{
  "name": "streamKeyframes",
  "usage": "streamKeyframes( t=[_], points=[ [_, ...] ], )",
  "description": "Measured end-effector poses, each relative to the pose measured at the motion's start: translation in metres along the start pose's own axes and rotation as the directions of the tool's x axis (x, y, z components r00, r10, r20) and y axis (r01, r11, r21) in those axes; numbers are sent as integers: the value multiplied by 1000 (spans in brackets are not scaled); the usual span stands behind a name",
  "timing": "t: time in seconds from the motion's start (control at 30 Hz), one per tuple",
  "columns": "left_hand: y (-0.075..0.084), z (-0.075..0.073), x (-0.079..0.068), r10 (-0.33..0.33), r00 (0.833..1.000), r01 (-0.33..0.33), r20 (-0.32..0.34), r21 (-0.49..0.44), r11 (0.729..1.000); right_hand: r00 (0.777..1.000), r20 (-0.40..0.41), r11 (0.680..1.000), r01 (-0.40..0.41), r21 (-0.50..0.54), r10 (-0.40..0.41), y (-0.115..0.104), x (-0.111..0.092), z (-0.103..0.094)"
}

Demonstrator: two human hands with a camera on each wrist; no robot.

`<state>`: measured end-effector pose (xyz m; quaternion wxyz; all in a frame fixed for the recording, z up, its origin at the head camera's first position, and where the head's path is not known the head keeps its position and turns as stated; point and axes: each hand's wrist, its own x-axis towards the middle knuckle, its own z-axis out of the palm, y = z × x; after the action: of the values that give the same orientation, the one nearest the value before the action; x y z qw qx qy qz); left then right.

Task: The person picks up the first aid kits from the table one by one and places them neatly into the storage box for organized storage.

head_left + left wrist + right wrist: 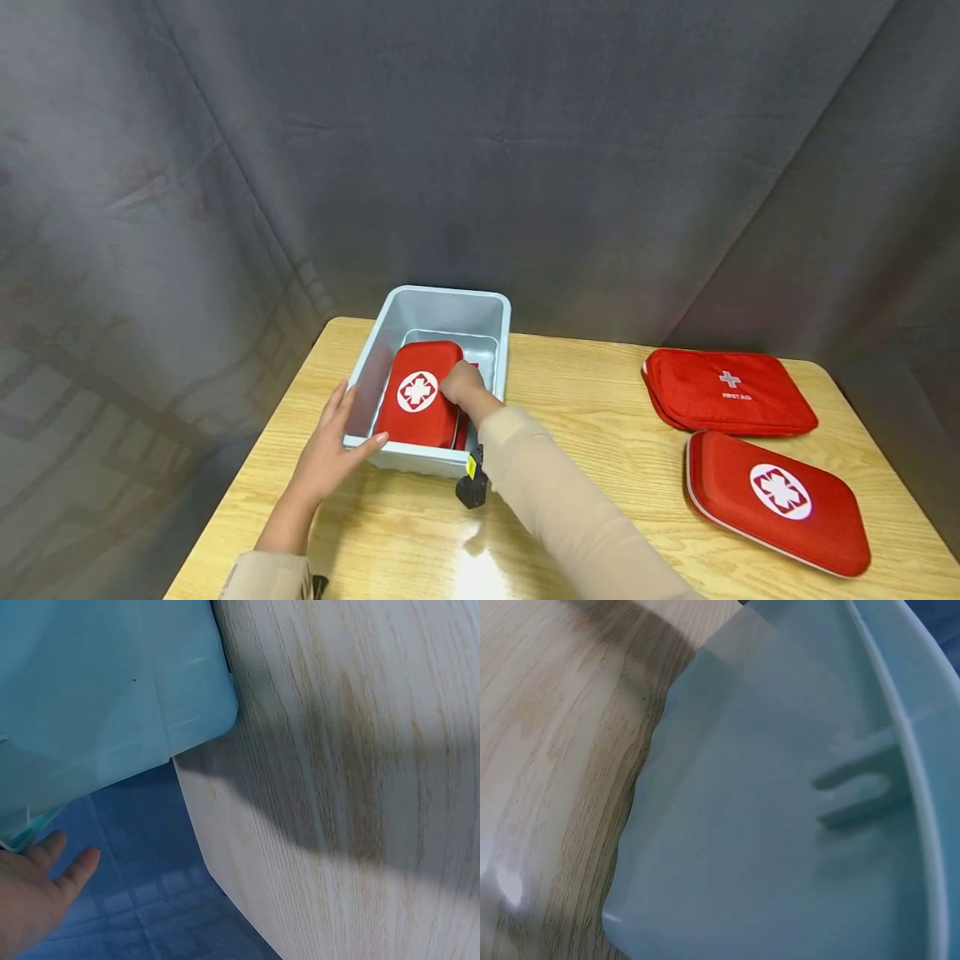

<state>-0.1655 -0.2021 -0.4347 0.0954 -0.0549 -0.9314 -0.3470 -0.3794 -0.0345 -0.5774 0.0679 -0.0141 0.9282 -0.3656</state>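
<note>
In the head view a red first aid case point(408, 421) with a white round emblem lies in a grey-blue plastic bin point(450, 304). Beside it, along the bin's right side, a second red item point(462, 429) shows only in part. My right hand point(467, 390) reaches down into the bin at the case's right edge; its fingertips are hidden. The left hand point(330, 446) rests at the bin's near left corner, thumb over the front rim and fingers extended along the left side. The left wrist view shows its fingers point(77, 871) straight, near the rim.
On the right of the wooden table point(570, 400) lie a soft red first aid pouch point(757, 412) and, nearer, another red hard case point(742, 483) with a white emblem. A dark grey curtain point(525, 167) hangs behind the table.
</note>
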Motion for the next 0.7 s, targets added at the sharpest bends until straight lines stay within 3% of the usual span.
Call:
streamKeyframes(
  t=[0.13, 0.23, 0.37, 0.7],
  points=[
    [0, 0, 0, 0, 1000, 0, -1, -21, 1000, 998, 58, 1000, 17, 6, -17, -65, -90, -76],
    [0, 2, 1, 4, 1000, -4, 3, -27, 1000, 997, 69, 999, 31, 29, -33, -88, -129, -106],
    [0, 2, 1, 3, 1000, -3, 6, -21, 1000, 995, 81, 998, 50, 25, -52, -94, -143, -115],
    [0, 2, 0, 12, 1000, -12, 11, -17, 1000, 990, 101, 995, 97, 29, -99, -95, -152, -114]
  ],
)
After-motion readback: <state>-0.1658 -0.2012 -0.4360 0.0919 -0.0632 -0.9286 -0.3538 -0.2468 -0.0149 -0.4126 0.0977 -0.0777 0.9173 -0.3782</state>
